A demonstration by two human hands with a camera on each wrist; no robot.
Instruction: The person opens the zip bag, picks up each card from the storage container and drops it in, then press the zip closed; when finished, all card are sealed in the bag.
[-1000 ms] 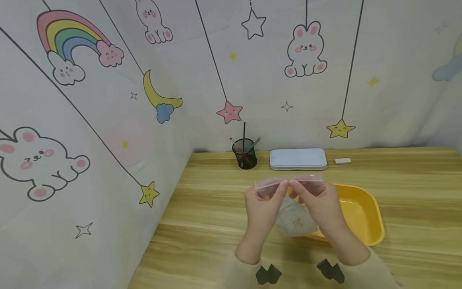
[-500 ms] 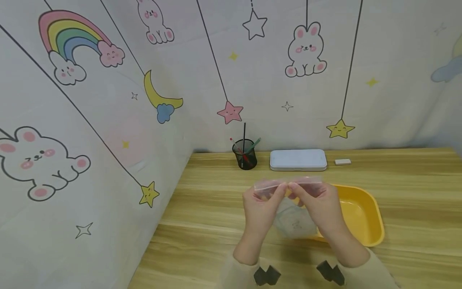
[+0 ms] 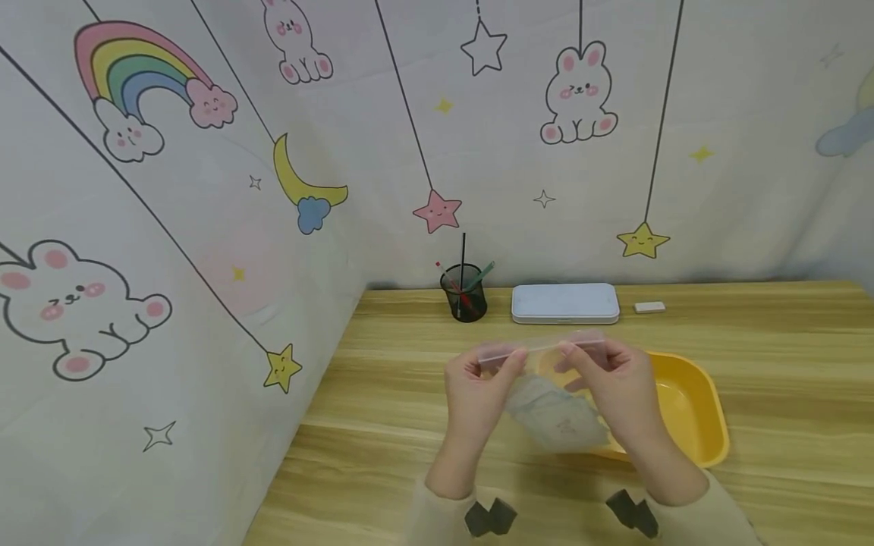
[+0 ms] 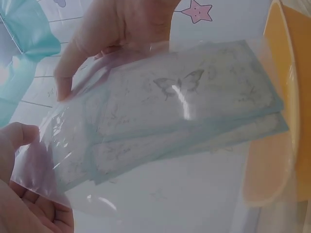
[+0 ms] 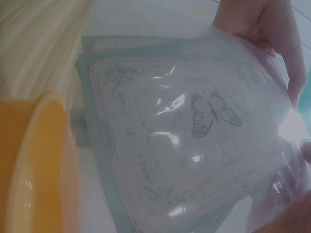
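Observation:
A clear zip bag [image 3: 556,415] holding pale blue sheets printed with a butterfly [image 4: 177,85] hangs above the table's middle. My left hand [image 3: 501,362] pinches the left part of the bag's top strip [image 3: 539,346]. My right hand [image 3: 572,356] pinches the right part of the same strip, a short way from the left hand. In the left wrist view the bag [image 4: 170,121] fills the frame. The right wrist view shows the sheets [image 5: 184,145] through the glossy plastic, with the butterfly print facing the camera.
A yellow plastic tub [image 3: 693,413] stands on the wooden table [image 3: 382,394] just behind and right of the bag. At the back are a black pen cup [image 3: 464,294], a pale tin case [image 3: 564,303] and a small eraser [image 3: 649,307]. Cartoon-print walls enclose the left and back.
My hands, fingertips together at the strip's middle before, have slid apart along it. The bag below has swung and tilted slightly.

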